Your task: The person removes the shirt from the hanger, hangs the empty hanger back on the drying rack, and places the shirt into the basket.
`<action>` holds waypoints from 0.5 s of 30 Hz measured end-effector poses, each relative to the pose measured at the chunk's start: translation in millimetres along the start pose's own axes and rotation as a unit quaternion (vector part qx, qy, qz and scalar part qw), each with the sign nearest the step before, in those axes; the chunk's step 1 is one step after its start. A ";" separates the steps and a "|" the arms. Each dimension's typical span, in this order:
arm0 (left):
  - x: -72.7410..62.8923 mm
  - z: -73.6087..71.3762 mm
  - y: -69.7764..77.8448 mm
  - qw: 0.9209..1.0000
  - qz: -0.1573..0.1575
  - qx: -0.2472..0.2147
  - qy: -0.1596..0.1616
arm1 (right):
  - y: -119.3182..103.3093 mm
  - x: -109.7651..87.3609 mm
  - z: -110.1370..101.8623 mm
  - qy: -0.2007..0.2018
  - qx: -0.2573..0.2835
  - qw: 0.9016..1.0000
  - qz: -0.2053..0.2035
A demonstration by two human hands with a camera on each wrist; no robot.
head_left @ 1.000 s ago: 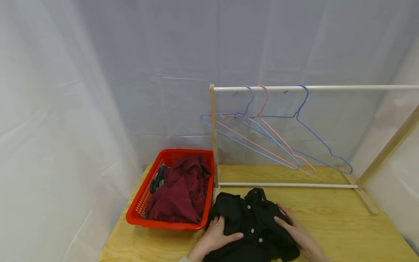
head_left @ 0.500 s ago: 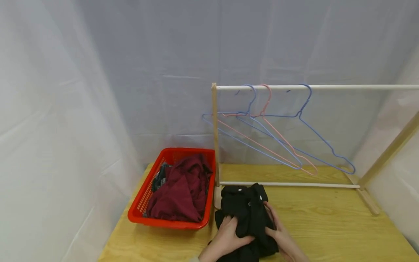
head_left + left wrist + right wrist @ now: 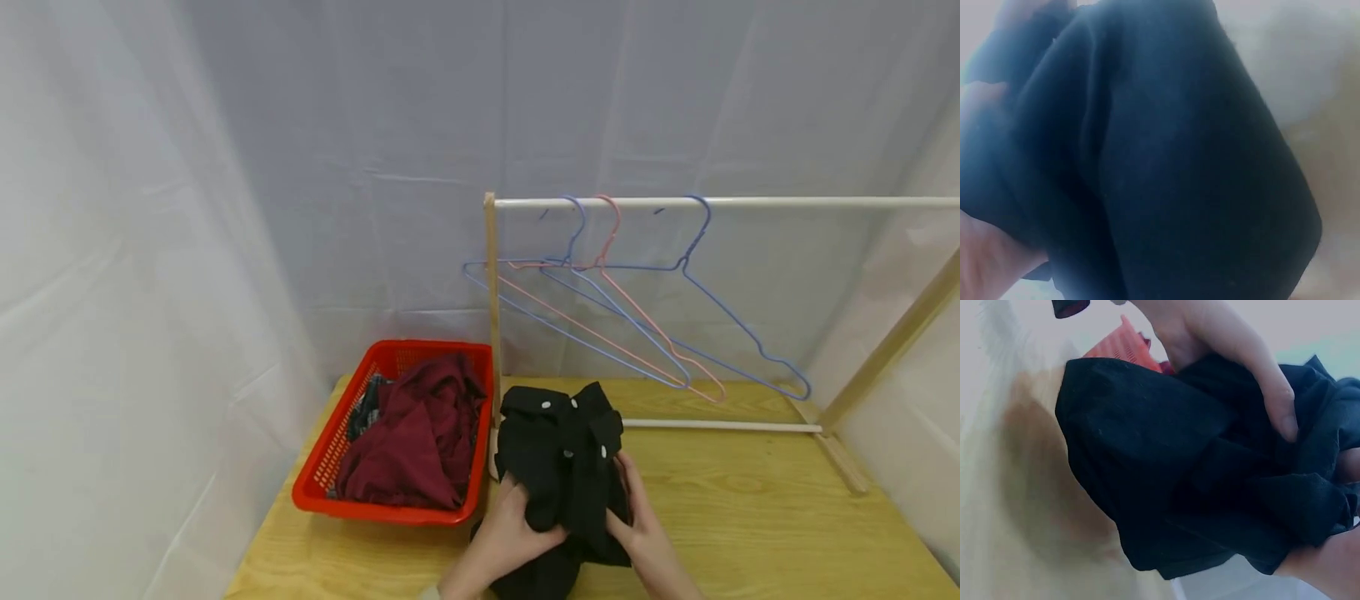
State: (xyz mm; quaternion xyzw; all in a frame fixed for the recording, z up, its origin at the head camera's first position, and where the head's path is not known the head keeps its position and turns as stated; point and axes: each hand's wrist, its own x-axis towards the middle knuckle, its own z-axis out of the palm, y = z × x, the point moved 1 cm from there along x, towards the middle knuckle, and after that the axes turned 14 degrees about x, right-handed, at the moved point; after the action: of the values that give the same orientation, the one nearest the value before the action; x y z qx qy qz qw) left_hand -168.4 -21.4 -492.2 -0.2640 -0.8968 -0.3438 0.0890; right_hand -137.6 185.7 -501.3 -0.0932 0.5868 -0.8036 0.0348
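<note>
A bunched black shirt (image 3: 551, 450) with white buttons stands up between my two hands in the head view. On its left side my left hand (image 3: 513, 529) grips the cloth, thumb across the front and fingertips sunk in the folds. My right hand (image 3: 647, 533) pinches the right edge, its thumb in front and fingers behind. Dark cloth fills most of the left wrist view. In the right wrist view the shirt's lower end hangs over the table, casting a shadow, with the left thumb lying along the fabric. The shirt hides several fingertips.
A red plastic basket (image 3: 397, 515) stands left of the shirt, holding a maroon garment (image 3: 408, 433) and a dark patterned one (image 3: 366, 408). Behind is a rack with a white rail (image 3: 795, 202), bearing a pink hanger (image 3: 637, 310) and two blue ones. Its wooden post (image 3: 492, 308) rises beside the basket.
Both hands have drawn closer together, gathering the spread shirt into a narrower bundle. The shirt has risen, and its collar end now overlaps the rack's lower bar.
</note>
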 end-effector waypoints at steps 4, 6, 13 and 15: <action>4.7 -27.0 4.1 0.999 0.013 -0.026 0.027 | -19.3 7.0 19.2 -0.024 -0.033 0.997 -0.071; 8.1 -42.8 6.7 0.998 0.020 -0.038 0.045 | -31.5 11.6 30.0 -0.039 -0.052 0.992 -0.111; 14.8 -95.9 13.8 0.991 0.044 -0.049 0.115 | -68.5 36.6 69.7 -0.104 -0.105 0.958 -0.245; 13.2 -109.6 10.5 0.987 0.058 -0.033 0.143 | -72.3 47.6 83.1 -0.129 -0.112 0.940 -0.294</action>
State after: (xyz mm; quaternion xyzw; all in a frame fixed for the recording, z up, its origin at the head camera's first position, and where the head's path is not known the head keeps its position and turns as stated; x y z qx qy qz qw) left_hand -176.4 -82.1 -399.7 -0.2661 -0.8463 -0.4014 0.2278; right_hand -164.6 122.3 -403.1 -0.3678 0.6098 -0.6882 -0.1388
